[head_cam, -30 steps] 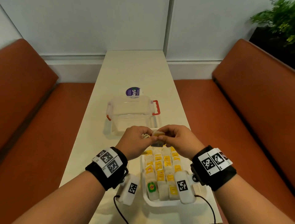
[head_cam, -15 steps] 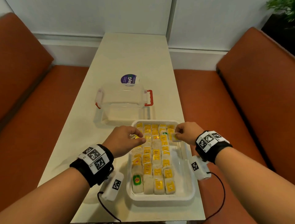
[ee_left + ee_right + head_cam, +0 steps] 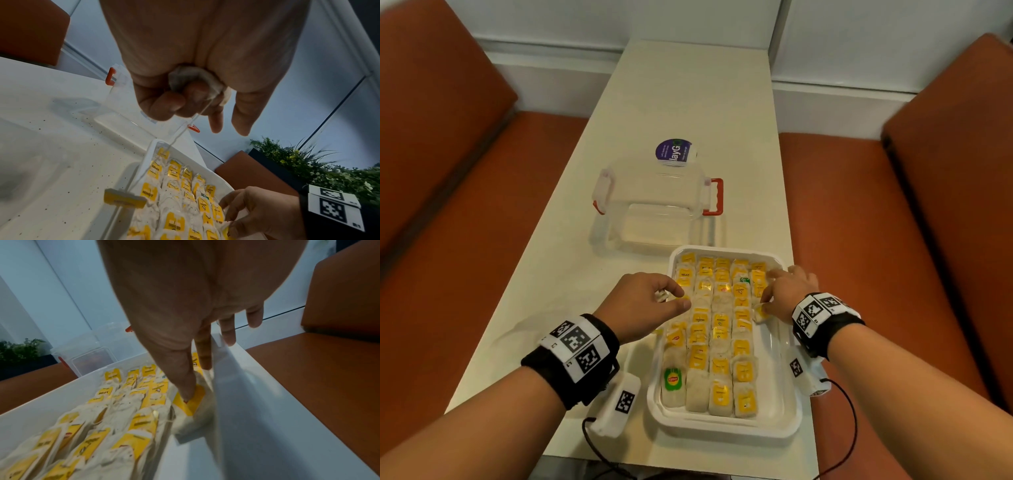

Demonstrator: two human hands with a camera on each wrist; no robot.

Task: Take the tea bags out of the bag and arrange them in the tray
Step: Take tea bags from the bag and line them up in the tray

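Tray (image 3: 726, 426) sits at the table's (image 3: 524, 308) near right corner, nearly full of tea bags in rows. My right hand (image 3: 787, 291) pinches a tea bag (image 3: 191, 404) into the open strip along the tray's right wall. Left hand (image 3: 640, 301), fingers curled, grips another tea bag (image 3: 193, 79) over the tray's left rim, its tag (image 3: 124, 198) dangling, probably queued next.

Left grip (image 3: 185, 91) curled tight; right grip (image 3: 193, 369) seemingly pinching

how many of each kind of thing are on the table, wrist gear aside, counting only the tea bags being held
white tray: 1
clear box: 1
round purple label: 1
held tea bags: 2, in left hand and right hand
total: 5
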